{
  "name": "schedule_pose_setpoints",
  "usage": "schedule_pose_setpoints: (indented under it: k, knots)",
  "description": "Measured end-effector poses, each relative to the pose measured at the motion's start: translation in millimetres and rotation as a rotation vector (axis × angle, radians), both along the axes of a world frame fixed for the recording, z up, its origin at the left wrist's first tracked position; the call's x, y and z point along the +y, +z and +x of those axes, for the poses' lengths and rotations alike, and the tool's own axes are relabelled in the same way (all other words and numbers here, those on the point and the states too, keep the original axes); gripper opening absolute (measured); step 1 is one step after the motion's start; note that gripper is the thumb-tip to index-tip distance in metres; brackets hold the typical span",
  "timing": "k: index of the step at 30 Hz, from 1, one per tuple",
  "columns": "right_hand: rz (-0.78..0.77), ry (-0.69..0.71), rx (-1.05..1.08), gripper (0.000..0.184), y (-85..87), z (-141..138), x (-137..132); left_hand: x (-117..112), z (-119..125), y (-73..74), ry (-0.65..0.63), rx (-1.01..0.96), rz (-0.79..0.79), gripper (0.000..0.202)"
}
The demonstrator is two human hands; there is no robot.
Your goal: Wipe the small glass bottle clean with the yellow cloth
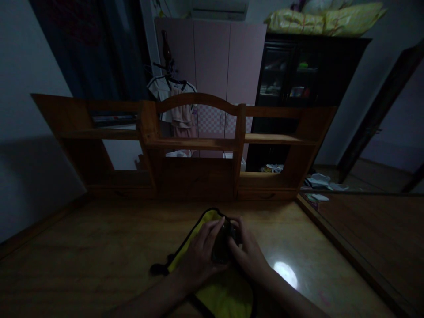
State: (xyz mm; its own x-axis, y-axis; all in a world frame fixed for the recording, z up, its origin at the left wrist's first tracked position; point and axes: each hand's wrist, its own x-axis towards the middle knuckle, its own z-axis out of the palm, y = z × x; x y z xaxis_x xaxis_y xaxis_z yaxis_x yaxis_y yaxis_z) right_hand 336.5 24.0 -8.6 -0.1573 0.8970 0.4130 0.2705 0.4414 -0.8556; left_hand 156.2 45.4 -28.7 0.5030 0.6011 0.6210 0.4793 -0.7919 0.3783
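Observation:
The room is dim. A yellow cloth with a dark border (225, 296) lies on the wooden desk (99, 256) in front of me. Above it, my left hand (198, 256) and my right hand (248, 251) are both wrapped round a small dark object (222, 245). I cannot make out what the object is. The fingers of both hands curl over its top and sides.
A wooden shelf unit (195, 145) stands along the back of the desk. A bright light reflection (285, 273) shows on the desk to the right of my hands. Behind are a pink wardrobe (212, 57), a dark glass cabinet (298, 75) and hanging clothes (179, 106).

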Motion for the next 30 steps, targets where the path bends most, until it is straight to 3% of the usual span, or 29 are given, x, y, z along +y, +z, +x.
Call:
schedule_pose_setpoints:
  k: [4,16,20,26,30]
  knots:
    - [0.090,0.043,-0.130,0.054,-1.3,2.1,0.3,-1.9,0.1,1.0,-0.005,0.020,0.086,0.091]
    - [0.054,-0.087,-0.279,0.016,-9.7,5.0,5.4,-1.7,-0.9,2.8,-0.023,0.066,0.128,0.088]
    - [0.057,-0.106,-0.300,0.022,-10.2,8.1,5.5,-0.3,-1.8,2.4,-0.025,0.113,0.109,0.090]
    - [0.024,-0.104,-0.353,0.013,-5.1,11.8,4.8,2.0,-3.8,-0.5,-0.037,0.185,0.116,0.084]
    - [0.027,-0.122,-0.320,0.023,-6.0,5.3,3.9,0.4,-0.9,0.7,-0.014,0.171,0.160,0.078]
